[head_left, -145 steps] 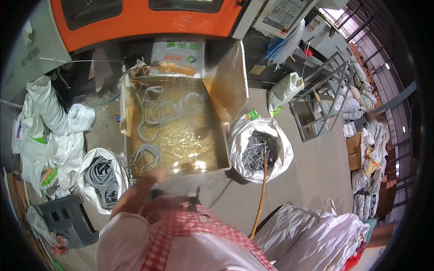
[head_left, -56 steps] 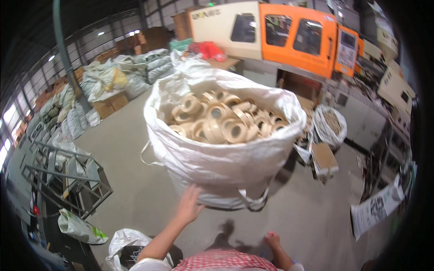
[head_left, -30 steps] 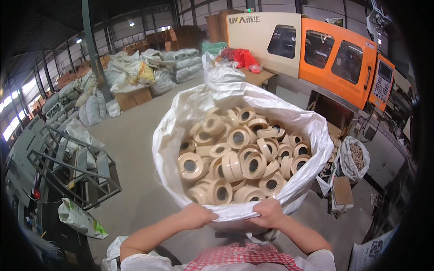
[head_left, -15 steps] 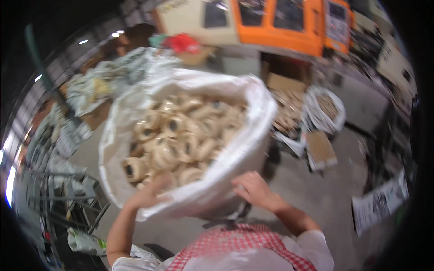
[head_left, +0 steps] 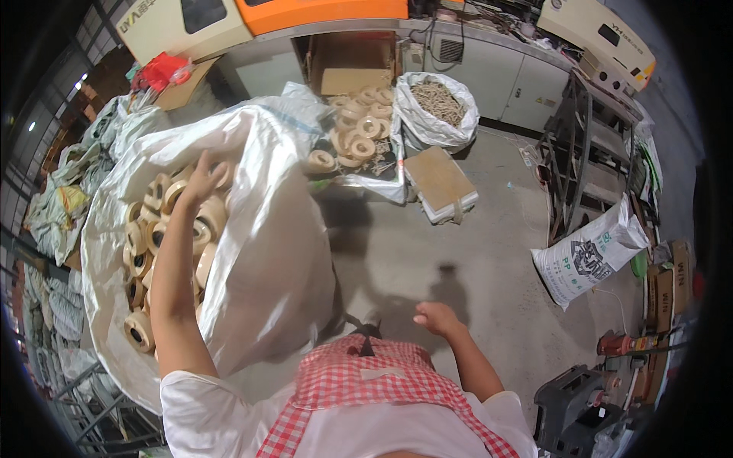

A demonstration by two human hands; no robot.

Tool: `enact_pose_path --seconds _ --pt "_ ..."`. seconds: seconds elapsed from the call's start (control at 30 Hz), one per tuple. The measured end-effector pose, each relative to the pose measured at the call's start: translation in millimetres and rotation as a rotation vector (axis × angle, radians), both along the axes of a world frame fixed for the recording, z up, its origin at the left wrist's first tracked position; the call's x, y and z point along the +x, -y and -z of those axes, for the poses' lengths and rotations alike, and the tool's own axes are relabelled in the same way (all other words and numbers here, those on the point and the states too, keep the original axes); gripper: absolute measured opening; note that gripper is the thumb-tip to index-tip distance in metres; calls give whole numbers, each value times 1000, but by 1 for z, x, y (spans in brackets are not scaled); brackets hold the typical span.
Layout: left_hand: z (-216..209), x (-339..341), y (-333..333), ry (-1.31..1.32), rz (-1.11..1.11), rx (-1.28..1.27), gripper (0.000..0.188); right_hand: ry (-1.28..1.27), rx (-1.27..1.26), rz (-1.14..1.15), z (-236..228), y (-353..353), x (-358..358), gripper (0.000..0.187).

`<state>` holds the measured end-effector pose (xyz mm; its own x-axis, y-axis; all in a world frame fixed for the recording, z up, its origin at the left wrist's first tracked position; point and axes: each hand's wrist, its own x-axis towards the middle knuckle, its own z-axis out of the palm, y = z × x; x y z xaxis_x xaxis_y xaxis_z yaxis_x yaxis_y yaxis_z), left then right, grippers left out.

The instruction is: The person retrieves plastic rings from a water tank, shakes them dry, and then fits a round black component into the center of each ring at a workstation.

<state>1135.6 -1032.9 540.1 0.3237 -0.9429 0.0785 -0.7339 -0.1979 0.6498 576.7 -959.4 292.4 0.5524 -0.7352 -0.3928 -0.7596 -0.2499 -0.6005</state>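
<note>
A big white woven sack (head_left: 267, 229) stands open at my left, filled with beige plastic rings (head_left: 139, 330) that have round holes in the middle. My left arm reaches over its near side. Deep inside, my left hand (head_left: 202, 182) lies on the rings near the far rim, fingers apart, with no ring plainly gripped. Out over the grey floor, to the right of the sack, my right hand (head_left: 437, 317) hangs in the air with its fingers curled in. Nothing shows in it, and it touches nothing.
More beige rings (head_left: 361, 146) are heaped on the floor ahead, beside a smaller white sack of thin beige pieces (head_left: 439, 103) and a flat box (head_left: 440, 182). A metal step frame (head_left: 592, 153) and a printed white sack (head_left: 588, 252) stand right. An orange-and-cream machine (head_left: 321, 11) lines the back.
My view has swung right, so the big sack sits further left. My left hand went from the near rim to the far inside. My right hand left the sack's side and curled.
</note>
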Motion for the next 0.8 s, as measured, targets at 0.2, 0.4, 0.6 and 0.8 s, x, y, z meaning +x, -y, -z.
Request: enact_pose_path --seconds 0.2,0.4,0.6,0.8 --pt "63 43 115 99 -361 -76 105 -182 198 183 57 29 -74 40" --pt "188 -4 196 162 -389 160 114 -179 337 322 117 91 -105 40" --pt "245 -85 212 164 -458 571 70 -55 379 503 76 199 -77 33" --pt "228 -84 210 272 -540 511 75 -83 369 353 124 338 -71 33"
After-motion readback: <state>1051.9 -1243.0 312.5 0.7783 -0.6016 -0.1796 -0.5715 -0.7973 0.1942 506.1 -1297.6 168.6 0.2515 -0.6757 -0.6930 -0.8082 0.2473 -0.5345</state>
